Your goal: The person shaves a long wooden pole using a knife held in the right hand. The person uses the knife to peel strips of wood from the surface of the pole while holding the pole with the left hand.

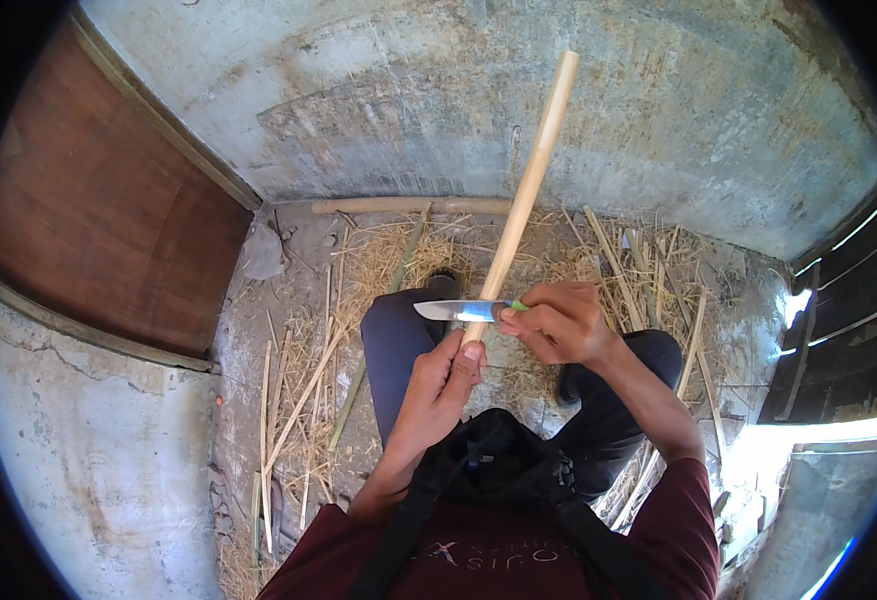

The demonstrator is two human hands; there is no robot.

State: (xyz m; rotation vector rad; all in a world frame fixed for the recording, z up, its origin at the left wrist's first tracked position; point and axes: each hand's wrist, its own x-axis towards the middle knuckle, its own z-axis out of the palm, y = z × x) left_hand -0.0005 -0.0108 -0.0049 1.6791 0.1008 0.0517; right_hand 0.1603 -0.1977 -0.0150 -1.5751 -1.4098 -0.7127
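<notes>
A long, pale, peeled wooden pole (519, 215) slants up and away from me, its near end between my knees. My left hand (443, 385) is wrapped round that near end, thumb on top. In my right hand (559, 325) is a knife (456, 310) with a green part showing at its handle. Its broad metal blade points left and lies across the pole just beyond my left thumb. My fingers cover most of the knife's handle.
Straw-like shavings (369, 260) and several thin strips (309, 400) litter the floor around my legs. A bamboo pole (399, 205) lies along the base of the stained wall (409, 120). At the left is a brown panel (119, 200); dark slats (839, 310) stand at the right.
</notes>
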